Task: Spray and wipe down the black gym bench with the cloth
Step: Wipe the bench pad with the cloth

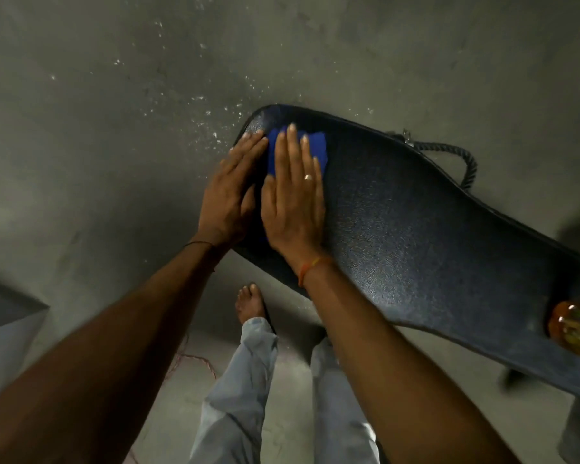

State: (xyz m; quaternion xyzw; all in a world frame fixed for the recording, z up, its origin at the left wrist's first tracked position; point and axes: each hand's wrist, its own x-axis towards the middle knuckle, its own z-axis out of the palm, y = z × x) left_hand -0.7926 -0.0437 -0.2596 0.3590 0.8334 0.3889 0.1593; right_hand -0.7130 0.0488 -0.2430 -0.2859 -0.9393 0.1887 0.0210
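- The black, pebble-textured padded gym bench (415, 236) runs across the view from its rounded end at about 11 o'clock down to the frame edge at 4 o'clock. The person stands at its long near side, so both arms reach that end.
- The folded bright-blue cloth (319, 144) lies flat on the pad at the bench's 11 o'clock end, mostly covered. Only its far edge and corners show past the fingertips.
- The right hand (293, 202), wearing a ring, lies palm-down on the cloth with fingers straight and slightly spread. It grips nothing. A flat palm probably spreads pressure over the whole cloth so it drags evenly across the grained surface.
- The left hand (228, 189) lies just beside it at the cloth's 9 o'clock, on the pad's rim. Its fingers are straight, close together and hold nothing. It likely adds push or steadies the body, but whether it touches the cloth I cannot tell.
- The orange translucent spray bottle (576, 326) rests on the pad at 4 o'clock, well apart from both hands. That suggests it was set aside so both hands could wipe.
- Pale specks dot the grey concrete floor (114, 128) around 10 to 12 o'clock of the bench end, possibly overspray.
- Most of the pad towards 4 o'clock appears yet to be wiped.
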